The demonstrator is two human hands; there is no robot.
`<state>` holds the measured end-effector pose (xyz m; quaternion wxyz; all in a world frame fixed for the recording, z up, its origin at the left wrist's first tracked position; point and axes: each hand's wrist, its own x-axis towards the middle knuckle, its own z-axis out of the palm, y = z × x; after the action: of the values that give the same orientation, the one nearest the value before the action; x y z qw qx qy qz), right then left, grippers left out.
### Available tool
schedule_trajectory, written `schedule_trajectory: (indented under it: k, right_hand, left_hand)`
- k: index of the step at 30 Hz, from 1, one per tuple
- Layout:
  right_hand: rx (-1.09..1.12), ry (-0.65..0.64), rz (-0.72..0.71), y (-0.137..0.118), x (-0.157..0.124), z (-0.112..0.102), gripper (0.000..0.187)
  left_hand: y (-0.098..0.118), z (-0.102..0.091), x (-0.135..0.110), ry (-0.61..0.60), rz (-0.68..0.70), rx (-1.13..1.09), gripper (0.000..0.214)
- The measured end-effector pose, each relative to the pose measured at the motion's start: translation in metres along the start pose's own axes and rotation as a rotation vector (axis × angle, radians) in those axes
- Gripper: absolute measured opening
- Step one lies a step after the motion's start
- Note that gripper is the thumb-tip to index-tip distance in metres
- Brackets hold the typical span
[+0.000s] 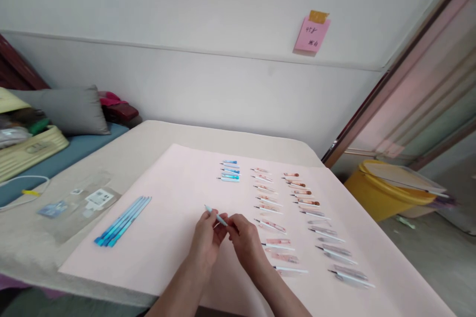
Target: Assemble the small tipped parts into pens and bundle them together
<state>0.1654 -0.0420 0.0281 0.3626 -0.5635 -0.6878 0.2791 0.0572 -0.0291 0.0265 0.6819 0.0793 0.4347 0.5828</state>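
A slim light-blue pen [220, 219] is held at a slant over the middle of the pink sheet [167, 228], its pointed end up and to the left. The fingers of my left hand [205, 240] are closed around the pen near its pointed end. My right hand [246, 240] pinches the other end, and its fingertips hide that part. Several long blue pens [125, 222] lie side by side on the left of the sheet. Beyond my hands lies a short group of blue pen parts [230, 171] with thin refills.
Right of my hands run columns of pink pen parts [270, 226] and brown and grey pen parts [303, 192], refills beside them. Clear plastic packaging [84, 205] lies left on the beige table cover [156, 133]. A yellow bin [375, 198] stands at right; a pink note [313, 35] hangs on the wall.
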Motion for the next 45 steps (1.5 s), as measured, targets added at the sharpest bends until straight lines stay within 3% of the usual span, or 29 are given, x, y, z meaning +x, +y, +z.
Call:
schedule_trajectory:
  k: [6,12,18,22,26,30,38,45]
  right_hand:
    - [0.139,-0.036,0.078,0.000,-0.001,0.002,0.011]
    - [0.221,-0.020,0.133,0.003,0.005,0.000,0.012]
    - [-0.330,0.073,0.046,0.020,0.014,-0.011,0.018]
    - [-0.638,-0.036,0.036,0.029,0.018,-0.003,0.016]
    - [-0.752,-0.117,-0.059,0.029,0.027,0.012,0.013]
    - [-0.769,-0.153,-0.128,0.027,0.054,0.017,0.018]
    - [-0.797,-0.123,-0.021,0.043,0.140,0.031,0.034]
    - [-0.828,-0.130,-0.022,0.054,0.167,0.050,0.028]
  left_hand:
    - [0.002,-0.006,0.004,-0.060,-0.006,0.042,0.009]
    - [0.011,-0.001,0.007,0.048,-0.041,-0.081,0.012]
    - [0.050,-0.013,0.018,0.161,0.033,-0.209,0.009]
    - [0.067,-0.022,0.023,0.184,0.065,-0.255,0.008]
    - [0.069,-0.021,0.021,0.176,0.052,-0.286,0.008]
    - [0.071,-0.018,0.018,0.156,0.055,-0.302,0.007]
    - [0.079,-0.018,0.018,0.155,0.047,-0.307,0.005]
    - [0.083,-0.017,0.022,0.161,0.036,-0.338,0.004]
